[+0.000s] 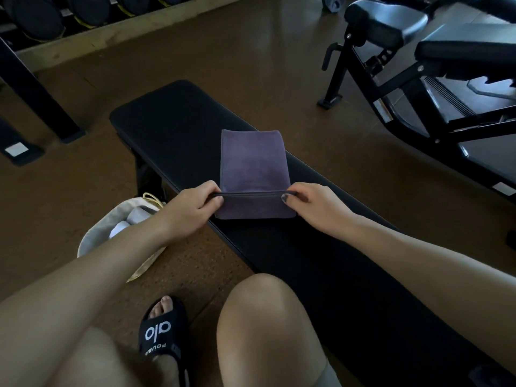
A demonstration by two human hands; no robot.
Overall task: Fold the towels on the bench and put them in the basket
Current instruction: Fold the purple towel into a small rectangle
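One purple-grey towel [252,166] lies folded lengthwise across the black padded desk [167,118], its near edge lifted in a taut fold. Left hand [192,208] and right hand [315,206] each pinch a corner of that edge, fingers [287,197] curled round it. Just left of the desk, on the floor, stands a pale basket [95,236] holding white towels [120,227]; a black sandal [160,331] sits nearer.

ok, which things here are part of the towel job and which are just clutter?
Job: towel, pinched by left hand and right hand; bench; basket.
Clutter: dumbbell rack, gym machine, sandal.
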